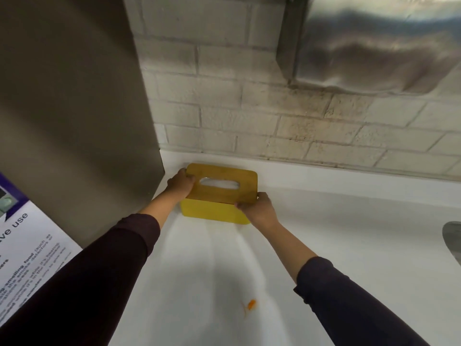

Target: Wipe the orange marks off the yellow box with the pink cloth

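Yellow rectangular tissue box with tan slotted lid (217, 213) sits on white countertop (324, 233), near brick wall, beside grey metal appliance side (74, 108). Left hand (180, 184) curled over lid's left end; right hand (257, 208) pinching lid's near right corner. Pink cloth not in view. No orange marks visible on box; orange smear (250, 304) lies on countertop, well apart. Step judged: positioning box, wiping not begun. Next move calls for freeing one hand, fetching cloth, exposing marked face.
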### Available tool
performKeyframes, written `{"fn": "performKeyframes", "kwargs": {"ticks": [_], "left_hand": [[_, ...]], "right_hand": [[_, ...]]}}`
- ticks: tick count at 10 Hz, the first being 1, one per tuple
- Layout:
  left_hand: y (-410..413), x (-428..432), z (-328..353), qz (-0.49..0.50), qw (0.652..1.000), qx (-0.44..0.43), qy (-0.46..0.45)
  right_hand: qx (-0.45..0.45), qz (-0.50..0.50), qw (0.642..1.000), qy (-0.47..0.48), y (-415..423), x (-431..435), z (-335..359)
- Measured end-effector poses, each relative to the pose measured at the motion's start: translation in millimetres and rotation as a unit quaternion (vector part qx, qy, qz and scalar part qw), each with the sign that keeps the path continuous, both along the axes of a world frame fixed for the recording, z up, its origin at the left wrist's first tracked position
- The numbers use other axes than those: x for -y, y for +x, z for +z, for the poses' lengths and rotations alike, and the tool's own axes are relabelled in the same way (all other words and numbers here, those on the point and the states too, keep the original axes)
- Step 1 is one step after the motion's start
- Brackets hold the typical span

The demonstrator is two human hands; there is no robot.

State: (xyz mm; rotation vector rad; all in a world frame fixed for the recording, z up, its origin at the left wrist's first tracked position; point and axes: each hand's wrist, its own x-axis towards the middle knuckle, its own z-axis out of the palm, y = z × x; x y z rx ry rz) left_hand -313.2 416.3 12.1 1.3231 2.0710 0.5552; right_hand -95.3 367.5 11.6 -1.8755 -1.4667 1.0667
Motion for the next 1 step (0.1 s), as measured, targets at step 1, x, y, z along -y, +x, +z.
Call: {"fn": "performKeyframes", "kwargs": {"ticks": [1], "left_hand": [[10.1, -0.8, 19.3, -0.016, 0.996, -0.073, 0.058]], "right_hand": [[0.051, 0.018, 0.999, -0.005, 5.1, -3.2, 10.8]]}}
